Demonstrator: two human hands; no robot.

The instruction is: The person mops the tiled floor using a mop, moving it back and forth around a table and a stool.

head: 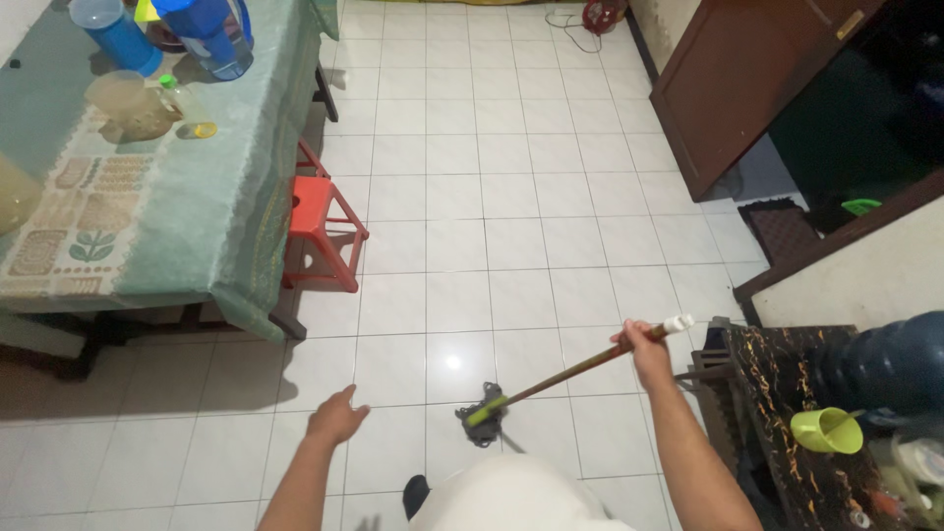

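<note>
Right hand (647, 356) fingers wrap the mop (551, 379) handle; left hand (336, 417) fingers seemingly loosely spread, empty.

White tiled floor (551, 177) bears a red stool (320, 231), a mop head (484, 418) (grey), and a doormat (782, 228).

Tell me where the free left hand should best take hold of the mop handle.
Probably mid-shaft on the mop handle, below the right hand that grips the top end. The stick slants down-left to the mop head, so the open left hand could come from the left and wrap around it.
</note>
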